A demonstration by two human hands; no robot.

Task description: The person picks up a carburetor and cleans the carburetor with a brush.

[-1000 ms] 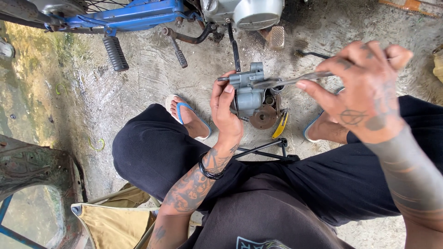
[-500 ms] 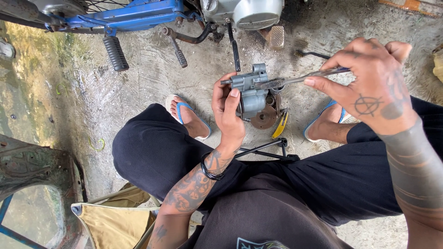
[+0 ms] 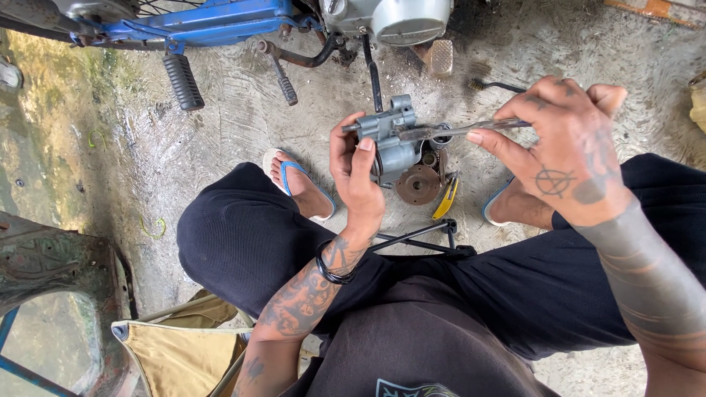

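Note:
My left hand (image 3: 354, 170) grips a small grey metal engine part (image 3: 393, 143) and holds it up over the concrete floor between my knees. My right hand (image 3: 560, 151) holds a thin metal tool (image 3: 460, 131) whose tip rests on top of the grey part. Under the part, on the ground, lie a rusty round disc (image 3: 418, 184) and a yellow-handled tool (image 3: 446, 198). I sit low with both feet in blue-strapped sandals.
A blue motorbike frame (image 3: 213, 20) with a black footpeg (image 3: 182, 81) and a silver engine cover (image 3: 408, 20) stands at the top. A black bent rod (image 3: 423, 239) lies by my legs. A tan cloth (image 3: 180, 353) and a rusted panel (image 3: 51, 294) are at lower left.
The right hand has shifted slightly left and down with the thin tool, bringing its tip along the top of the grey part. The left hand keeps its hold.

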